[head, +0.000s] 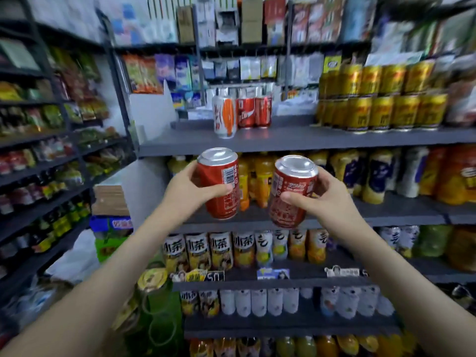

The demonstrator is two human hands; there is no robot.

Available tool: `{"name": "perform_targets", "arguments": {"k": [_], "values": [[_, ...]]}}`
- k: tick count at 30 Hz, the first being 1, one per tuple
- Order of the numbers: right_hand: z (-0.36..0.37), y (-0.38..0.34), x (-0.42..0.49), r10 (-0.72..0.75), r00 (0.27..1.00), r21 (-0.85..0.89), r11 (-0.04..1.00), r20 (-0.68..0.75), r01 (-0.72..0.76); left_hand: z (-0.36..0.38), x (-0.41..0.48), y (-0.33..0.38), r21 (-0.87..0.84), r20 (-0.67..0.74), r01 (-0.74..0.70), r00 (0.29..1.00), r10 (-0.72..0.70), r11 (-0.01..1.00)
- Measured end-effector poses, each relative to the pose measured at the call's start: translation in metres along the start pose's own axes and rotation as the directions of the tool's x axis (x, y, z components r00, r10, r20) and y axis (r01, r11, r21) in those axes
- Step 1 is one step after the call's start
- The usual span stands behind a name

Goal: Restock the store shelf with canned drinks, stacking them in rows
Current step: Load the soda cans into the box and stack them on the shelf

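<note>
The left hand (189,189) shows only its thumb across the left can (219,186); its fingers are hidden behind the can. The right hand (325,199) likewise hides most of its fingers behind the right can (291,194). Both forearms are cut off by the lower edge. The print on the yellow cans (381,109) is too blurred to read (as is the small text on both held cans). The snack packets (64,99) on the left rack and the boxes (231,21) up top are smeared. The lowest bottles (283,347) are cut by the bottom edge.
</note>
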State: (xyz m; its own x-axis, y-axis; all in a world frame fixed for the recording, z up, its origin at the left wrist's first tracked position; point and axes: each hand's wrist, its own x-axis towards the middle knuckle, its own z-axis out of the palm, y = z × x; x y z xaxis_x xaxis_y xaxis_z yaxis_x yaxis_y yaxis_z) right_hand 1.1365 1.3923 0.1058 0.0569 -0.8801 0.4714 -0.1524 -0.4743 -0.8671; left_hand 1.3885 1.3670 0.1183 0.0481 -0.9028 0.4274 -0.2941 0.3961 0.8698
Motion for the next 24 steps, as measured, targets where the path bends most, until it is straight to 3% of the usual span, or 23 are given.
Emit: {"name": "perform_targets", "arguments": {"k": [11,18,24], "values": [[0.007,-0.024,0.148,-0.032,0.984,0.146,0.988,-0.175,0.058,-0.048,0.097,0.037,0.038,-0.093,-0.157,0.983,0.160,0.987],[0.047,0.011,0.279,0.062,0.995,-0.054,0.996,-0.074,-0.066,-0.090,0.188,0.028,0.094,-0.094,-0.191,0.975,0.200,0.977],[0.062,0.055,0.367,0.115,0.991,-0.169,0.978,-0.068,-0.125,-0.108,0.257,0.008,0.123,-0.037,-0.199,0.978,0.205,0.972]]}}
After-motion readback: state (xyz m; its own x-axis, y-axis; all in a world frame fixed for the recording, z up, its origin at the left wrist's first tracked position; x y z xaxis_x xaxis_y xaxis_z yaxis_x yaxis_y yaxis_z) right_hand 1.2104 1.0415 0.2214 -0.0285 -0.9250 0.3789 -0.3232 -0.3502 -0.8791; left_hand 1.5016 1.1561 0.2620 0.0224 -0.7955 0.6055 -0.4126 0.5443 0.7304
